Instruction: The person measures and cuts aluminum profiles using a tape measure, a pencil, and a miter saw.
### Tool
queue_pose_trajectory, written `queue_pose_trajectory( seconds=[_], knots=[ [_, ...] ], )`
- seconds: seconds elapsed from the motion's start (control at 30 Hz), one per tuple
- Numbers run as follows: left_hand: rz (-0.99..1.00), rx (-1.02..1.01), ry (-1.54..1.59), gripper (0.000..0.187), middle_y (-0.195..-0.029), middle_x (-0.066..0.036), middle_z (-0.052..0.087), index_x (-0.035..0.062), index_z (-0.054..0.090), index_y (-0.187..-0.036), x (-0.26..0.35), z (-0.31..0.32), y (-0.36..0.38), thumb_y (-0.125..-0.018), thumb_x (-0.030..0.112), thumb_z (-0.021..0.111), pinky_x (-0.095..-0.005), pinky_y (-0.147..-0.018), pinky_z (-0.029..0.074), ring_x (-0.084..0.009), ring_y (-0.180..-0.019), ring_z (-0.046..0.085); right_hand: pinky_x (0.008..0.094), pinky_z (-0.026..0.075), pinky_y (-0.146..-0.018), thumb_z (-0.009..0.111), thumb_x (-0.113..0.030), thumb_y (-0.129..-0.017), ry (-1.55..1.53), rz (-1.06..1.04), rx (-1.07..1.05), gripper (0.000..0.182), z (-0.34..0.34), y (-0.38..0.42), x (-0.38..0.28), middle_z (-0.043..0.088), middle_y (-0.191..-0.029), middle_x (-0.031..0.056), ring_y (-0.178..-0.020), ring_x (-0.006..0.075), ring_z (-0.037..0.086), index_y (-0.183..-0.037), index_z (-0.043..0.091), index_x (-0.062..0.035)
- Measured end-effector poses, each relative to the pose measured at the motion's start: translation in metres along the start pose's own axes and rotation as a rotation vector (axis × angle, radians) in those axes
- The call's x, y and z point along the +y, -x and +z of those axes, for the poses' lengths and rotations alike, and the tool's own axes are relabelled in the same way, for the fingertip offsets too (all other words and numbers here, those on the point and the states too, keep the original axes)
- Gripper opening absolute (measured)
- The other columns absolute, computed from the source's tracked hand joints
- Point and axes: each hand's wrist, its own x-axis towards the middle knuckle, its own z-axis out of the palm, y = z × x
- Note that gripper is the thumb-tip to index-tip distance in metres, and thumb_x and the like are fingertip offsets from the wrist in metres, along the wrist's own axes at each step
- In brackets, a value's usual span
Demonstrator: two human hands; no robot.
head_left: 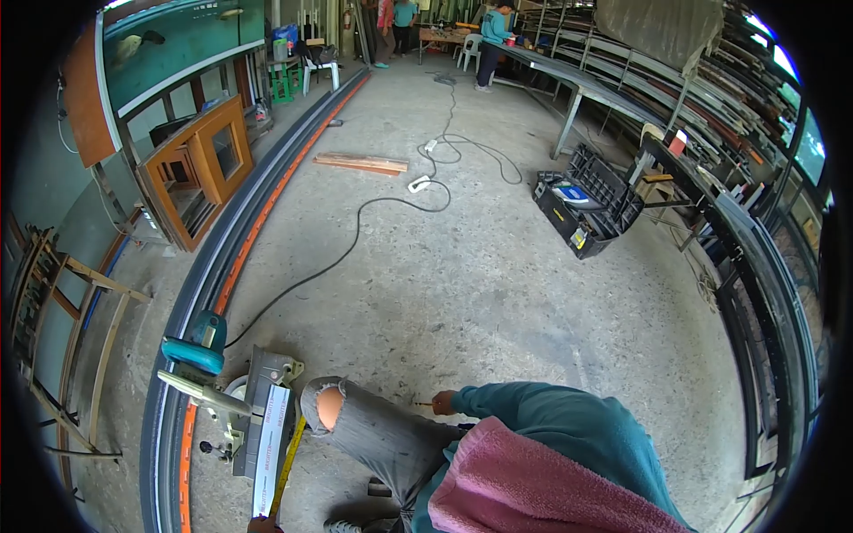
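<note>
My right hand [442, 402] is closed on a thin, pencil-like stick above the concrete floor, beside my bent knee. At the bottom edge, my left hand [264, 525] is partly cut off; it grips the lower end of a yellow tape measure [289, 464] by the end of a white-blue film-covered profile [271, 449]. The tape runs alongside the profile's right edge. The profile lies on the grey base of a miter saw [258, 373], whose teal handle [194, 355] is at its upper left.
Long dark profiles and an orange one [240, 258] run along the left. A black cable [355, 233] crosses the floor near wood strips [360, 163]. An open black toolbox [582, 209] is at right. A person [493, 44] stands at a far bench; others are at the back.
</note>
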Motion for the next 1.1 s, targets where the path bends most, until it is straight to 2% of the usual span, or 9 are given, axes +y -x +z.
queue_pose_trajectory(
  seconds=[0.2,0.27,0.33,0.37,0.4,0.47,0.73,0.87,1.1],
  knots=[
    [0.094,-0.164,0.116,0.011,-0.063,-0.011,0.063,0.0044,0.061,-0.077,-0.025,-0.001,0.001,-0.083,0.004,0.051,-0.0365,-0.044,0.050,-0.0229,-0.055,0.062,0.0422,0.046,-0.073,0.054,-0.035,-0.080,-0.030,0.020,-0.016,0.031,0.009,-0.001,0.005,0.064,-0.088,0.0137,-0.082,0.0282,0.060,-0.093,0.065,-0.0088],
    [0.069,-0.156,0.114,0.012,-0.066,-0.012,0.065,0.0042,0.061,-0.072,-0.028,-0.005,-0.002,-0.081,0.004,0.054,-0.0374,-0.048,0.054,-0.0248,-0.059,0.066,0.0423,0.046,-0.073,0.055,-0.035,-0.079,-0.003,0.026,-0.009,0.031,0.014,-0.003,0.003,0.064,-0.088,0.0139,-0.081,0.0283,0.060,-0.093,0.065,-0.0087],
    [0.749,-0.128,-0.622,0.011,-0.065,-0.013,0.065,0.0014,0.061,-0.070,-0.032,-0.008,-0.007,-0.079,0.002,0.056,-0.0370,-0.047,0.053,-0.0244,-0.055,0.064,0.0424,0.046,-0.073,0.055,-0.035,-0.079,0.024,0.033,-0.003,0.031,0.015,-0.004,0.003,0.064,-0.088,0.0140,-0.081,0.0284,0.060,-0.093,0.065,-0.0086],
    [0.341,-0.141,-0.137,0.009,-0.063,-0.014,0.063,-0.0002,0.061,-0.070,-0.046,0.003,-0.022,-0.077,0.004,0.060,-0.0385,-0.046,0.053,-0.0256,-0.054,0.063,0.0422,0.047,-0.073,0.055,-0.034,-0.078,0.012,0.036,-0.018,0.031,0.015,-0.004,0.003,0.065,-0.088,0.0140,-0.081,0.0283,0.061,-0.093,0.066,-0.0090],
    [0.153,-0.104,-0.014,0.010,-0.064,-0.014,0.063,-0.0004,0.062,-0.071,-0.045,0.000,-0.018,-0.078,0.007,0.060,-0.0382,-0.047,0.052,-0.0254,-0.054,0.063,0.0421,0.047,-0.073,0.056,-0.034,-0.078,-0.001,0.038,-0.033,0.031,0.015,-0.003,0.002,0.065,-0.088,0.0140,-0.081,0.0283,0.061,-0.094,0.066,-0.0094],
    [0.049,-0.049,-0.036,0.015,-0.066,-0.014,0.064,-0.0009,0.063,-0.074,-0.036,-0.003,-0.018,-0.080,0.012,0.060,-0.0375,-0.050,0.052,-0.0248,-0.056,0.064,0.0418,0.047,-0.072,0.056,-0.034,-0.078,0.001,0.031,-0.014,0.030,0.015,0.000,0.002,0.065,-0.087,0.0134,-0.080,0.0280,0.061,-0.093,0.066,-0.0103],
    [-0.094,0.060,-0.087,0.038,-0.074,-0.012,0.067,-0.0030,0.067,-0.085,-0.010,-0.008,0.000,-0.087,0.034,0.060,-0.0350,-0.058,0.048,-0.0225,-0.064,0.064,0.0412,0.047,-0.070,0.057,-0.033,-0.079,-0.042,-0.018,0.029,0.025,0.003,0.004,-0.002,0.065,-0.083,0.0113,-0.079,0.0262,0.061,-0.089,0.067,-0.0121],
    [-0.118,0.076,-0.096,0.038,-0.071,-0.010,0.066,-0.0015,0.067,-0.083,0.016,-0.013,0.022,-0.089,0.035,0.058,-0.0341,-0.056,0.047,-0.0210,-0.063,0.063,0.0410,0.047,-0.070,0.058,-0.033,-0.077,-0.096,0.039,0.009,0.027,-0.002,0.013,-0.005,0.066,-0.085,0.0115,-0.080,0.0264,0.062,-0.090,0.068,-0.0106],
    [-0.104,0.079,-0.090,0.034,-0.074,-0.012,0.067,0.0013,0.067,-0.086,0.002,-0.006,0.001,-0.087,0.034,0.058,-0.0375,-0.060,0.050,-0.0250,-0.067,0.065,0.0408,0.048,-0.074,0.059,-0.033,-0.074,-0.038,0.040,-0.017,0.033,0.004,0.005,0.003,0.066,-0.089,0.0136,-0.084,0.0286,0.063,-0.094,0.068,-0.0086]
  ],
)
